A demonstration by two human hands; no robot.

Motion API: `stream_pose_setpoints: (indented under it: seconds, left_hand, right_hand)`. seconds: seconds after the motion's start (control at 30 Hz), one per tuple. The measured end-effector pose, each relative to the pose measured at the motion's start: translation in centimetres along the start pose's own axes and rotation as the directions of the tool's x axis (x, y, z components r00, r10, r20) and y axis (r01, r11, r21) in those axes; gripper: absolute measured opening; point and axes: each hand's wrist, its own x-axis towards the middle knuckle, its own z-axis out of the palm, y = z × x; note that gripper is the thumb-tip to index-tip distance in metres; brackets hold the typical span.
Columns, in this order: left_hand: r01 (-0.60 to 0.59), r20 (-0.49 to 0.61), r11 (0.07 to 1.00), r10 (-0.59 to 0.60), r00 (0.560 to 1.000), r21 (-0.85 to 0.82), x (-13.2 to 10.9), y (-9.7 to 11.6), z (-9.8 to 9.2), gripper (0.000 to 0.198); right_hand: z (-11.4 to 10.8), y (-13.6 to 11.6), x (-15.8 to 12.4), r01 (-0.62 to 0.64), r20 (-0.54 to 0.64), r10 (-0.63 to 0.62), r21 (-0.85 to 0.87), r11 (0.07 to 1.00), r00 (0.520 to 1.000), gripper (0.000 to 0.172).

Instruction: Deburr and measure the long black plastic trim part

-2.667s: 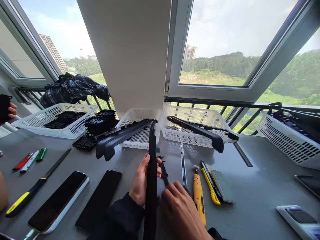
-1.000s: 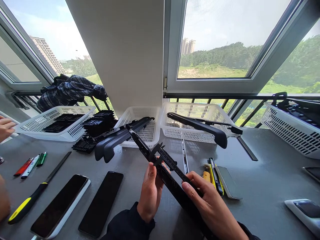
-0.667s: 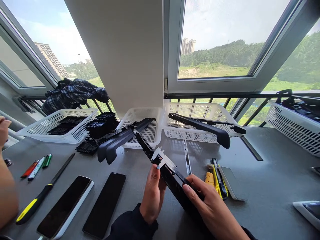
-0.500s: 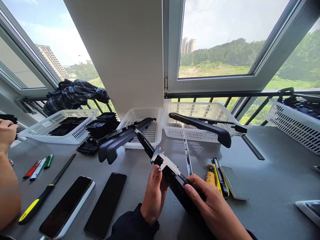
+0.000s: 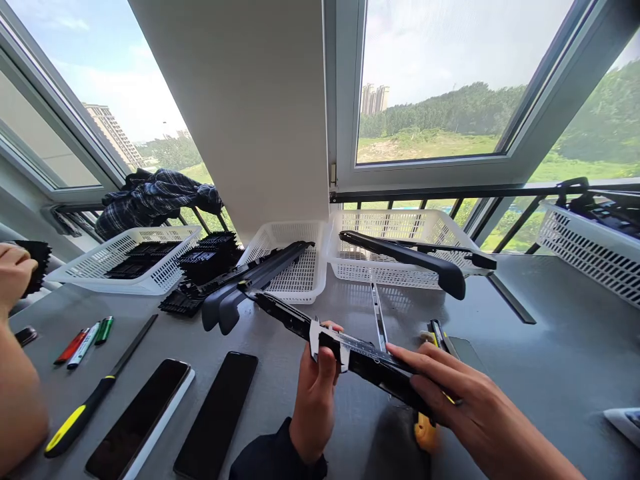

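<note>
A long black plastic bar (image 5: 285, 313) is held tilted across the middle, its far end up and left. Along it lies a silver caliper (image 5: 315, 337), one jaw beside the other near my left thumb. My left hand (image 5: 317, 400) is closed around the bar at the jaws, thumb on the near side. My right hand (image 5: 460, 393) grips the bar's near end, fingers laid along its top; whether it also grips the caliper's beam I cannot tell. Below the right hand, partly covered, are a yellow-orange tool handle (image 5: 425, 433) and a yellow-and-black utility knife (image 5: 439, 333).
White baskets (image 5: 320, 293) line the back, with long black handled bars (image 5: 260, 273) leaning on them. Black toothed parts (image 5: 207, 260) are stacked left. Two phones (image 5: 217, 417), a file (image 5: 95, 400) and lighters (image 5: 85, 343) lie left. Another person's hand (image 5: 15, 273) holds a black toothed piece.
The bar and caliper have swung flatter, the near end moving right and up with my right hand. The caliper's jaws now point downward. The view has shifted slightly.
</note>
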Motion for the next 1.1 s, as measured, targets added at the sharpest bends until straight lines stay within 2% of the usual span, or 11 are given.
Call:
stream_pose_setpoints:
  seconds: [0.13, 0.23, 0.33, 0.5, 0.7, 0.8, 0.97, 1.1]
  left_hand:
    - [0.02, 0.02, 1.0, -0.02, 1.0, -0.005, -0.3, -0.9, 0.0, 0.058]
    - [0.07, 0.12, 0.997, -0.069, 0.99, -0.007, -0.6, -1.3, 0.3, 0.055]
    - [0.111, 0.193, 0.994, -0.112, 0.975, 0.016, -1.0, -1.7, 0.8, 0.054]
    - [0.133, 0.248, 0.991, -0.128, 0.96, -0.002, -1.1, -2.2, 1.4, 0.053]
    - [0.189, 0.266, 0.982, -0.174, 0.948, -0.031, -1.0, -1.7, 1.3, 0.048]
    - [0.223, 0.275, 0.971, -0.192, 0.942, -0.083, -0.9, -1.6, 1.3, 0.053]
    - [0.235, 0.246, 0.967, -0.207, 0.947, -0.093, -0.7, -1.5, 1.2, 0.052]
    - [0.228, 0.249, 0.969, -0.199, 0.948, -0.096, -0.8, -1.3, 1.2, 0.053]
  right_hand:
    - [-0.3, -0.5, -0.1, 0.069, -0.136, -0.081, -0.094, 0.993, 0.987, 0.037]
    - [0.4, -0.7, 0.2, 0.066, -0.221, -0.1, -0.157, 0.985, 0.97, 0.034]
    - [1.2, -0.9, 0.4, 0.053, -0.193, -0.078, -0.133, 0.99, 0.978, 0.035]
    - [2.0, -0.8, 0.4, 0.024, -0.193, -0.042, -0.093, 0.995, 0.98, 0.036]
    - [2.3, -0.2, 0.3, 0.011, -0.252, -0.033, -0.088, 0.996, 0.967, 0.034]
    - [2.8, 0.1, 0.3, -0.029, -0.266, 0.004, -0.092, 0.995, 0.964, 0.034]
    - [3.4, 0.5, 0.4, -0.078, -0.27, 0.037, -0.145, 0.986, 0.962, 0.045]
    - [3.1, 0.5, 0.3, -0.093, -0.294, 0.043, -0.159, 0.983, 0.955, 0.051]
